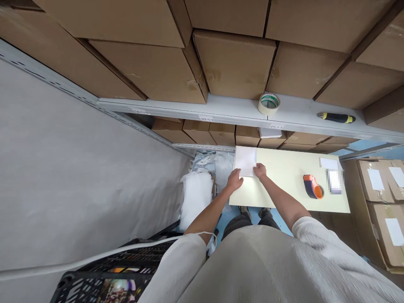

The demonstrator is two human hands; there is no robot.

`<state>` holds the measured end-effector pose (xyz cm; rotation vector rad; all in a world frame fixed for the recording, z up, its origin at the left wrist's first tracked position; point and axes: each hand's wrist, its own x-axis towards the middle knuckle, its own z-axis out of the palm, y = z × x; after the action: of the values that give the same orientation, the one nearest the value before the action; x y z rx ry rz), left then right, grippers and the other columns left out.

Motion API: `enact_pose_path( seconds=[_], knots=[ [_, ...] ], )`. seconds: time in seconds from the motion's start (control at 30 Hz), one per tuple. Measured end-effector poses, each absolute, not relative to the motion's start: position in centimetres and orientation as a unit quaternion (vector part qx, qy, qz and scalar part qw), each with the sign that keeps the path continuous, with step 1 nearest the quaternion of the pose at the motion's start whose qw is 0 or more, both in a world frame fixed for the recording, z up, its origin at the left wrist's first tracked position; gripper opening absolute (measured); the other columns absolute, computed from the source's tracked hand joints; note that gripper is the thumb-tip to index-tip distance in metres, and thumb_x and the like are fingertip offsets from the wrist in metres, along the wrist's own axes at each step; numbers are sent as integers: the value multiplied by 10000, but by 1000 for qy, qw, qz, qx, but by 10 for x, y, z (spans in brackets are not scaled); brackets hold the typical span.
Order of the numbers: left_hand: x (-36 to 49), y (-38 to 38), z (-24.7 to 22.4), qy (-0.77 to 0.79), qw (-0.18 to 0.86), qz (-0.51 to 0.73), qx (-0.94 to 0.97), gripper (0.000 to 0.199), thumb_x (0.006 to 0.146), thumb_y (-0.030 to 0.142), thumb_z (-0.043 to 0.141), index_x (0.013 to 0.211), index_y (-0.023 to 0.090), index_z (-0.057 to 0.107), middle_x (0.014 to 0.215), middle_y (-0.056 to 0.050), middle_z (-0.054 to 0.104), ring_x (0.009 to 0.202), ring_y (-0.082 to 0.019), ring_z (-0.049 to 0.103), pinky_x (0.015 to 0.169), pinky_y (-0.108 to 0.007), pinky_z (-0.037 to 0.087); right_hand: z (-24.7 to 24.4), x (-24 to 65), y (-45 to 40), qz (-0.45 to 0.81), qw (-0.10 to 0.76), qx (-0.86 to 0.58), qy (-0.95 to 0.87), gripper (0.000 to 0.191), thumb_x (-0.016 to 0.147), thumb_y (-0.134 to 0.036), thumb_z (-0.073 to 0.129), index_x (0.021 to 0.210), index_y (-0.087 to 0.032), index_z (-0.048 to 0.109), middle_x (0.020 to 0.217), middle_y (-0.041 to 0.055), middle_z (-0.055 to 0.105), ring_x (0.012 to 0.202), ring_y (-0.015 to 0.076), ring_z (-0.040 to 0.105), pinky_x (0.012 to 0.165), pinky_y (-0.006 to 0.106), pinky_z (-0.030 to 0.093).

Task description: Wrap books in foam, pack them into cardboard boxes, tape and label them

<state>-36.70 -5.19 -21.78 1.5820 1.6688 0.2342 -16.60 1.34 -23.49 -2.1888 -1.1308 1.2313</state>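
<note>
A flat white rectangular packet (246, 160) lies at the far left corner of the pale yellow tabletop (280, 181). Whether it is a stack of paper or a thin box, I cannot make out. My left hand (235, 180) grips its near left corner, fingers closed on the edge. On the right edge, near the front corner, my right hand (259, 170) pinches the same packet. Farther right on the tabletop sits an orange and dark blue tape dispenser (312, 187), apart from both hands.
Brown cartons (235, 63) fill the shelf (233, 107) ahead, which also bears a tape roll (269, 104) and a yellow-black utility knife (336, 118). White sheets (197, 193) are piled left of the table. A black crate (104, 273) stands lower left; labelled cartons (383, 214) stand right.
</note>
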Motion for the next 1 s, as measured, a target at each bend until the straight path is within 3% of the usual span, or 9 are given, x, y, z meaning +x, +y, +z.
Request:
enact_pose_path(
  seconds=[0.33,0.53,0.8,1.0],
  knots=[
    [-365,-50,-211,651,400,28,645,648,1003,257,614,1635,159,511,1782,-163,407,1676,-289,349,1357,-407,316,-224,-152,2,425,192,-767,-441,439,793,-240,628,1217,-200,735,1126,70,756,980,223,726,917,331,591],
    [-352,-54,-199,652,368,25,663,624,999,245,596,1618,194,535,1768,-161,432,1667,-309,361,1358,-467,316,-209,-123,-19,429,190,-754,-460,354,823,-233,614,1149,-213,749,1188,82,774,1104,228,733,1030,353,577],
    [-325,-60,-169,639,349,58,684,645,963,213,587,1605,179,537,1710,-170,508,1626,-317,425,1330,-500,370,-180,-84,-38,425,233,-728,-485,203,805,-226,634,978,-250,738,1091,38,802,1078,222,749,1032,388,595],
    [-291,-83,-147,660,330,102,667,615,971,202,574,1583,159,551,1684,-185,529,1590,-320,471,1320,-496,378,-159,-56,-50,438,221,-682,-542,253,827,-191,599,1018,-228,761,1186,66,786,1058,215,752,1011,370,602]
  ],
)
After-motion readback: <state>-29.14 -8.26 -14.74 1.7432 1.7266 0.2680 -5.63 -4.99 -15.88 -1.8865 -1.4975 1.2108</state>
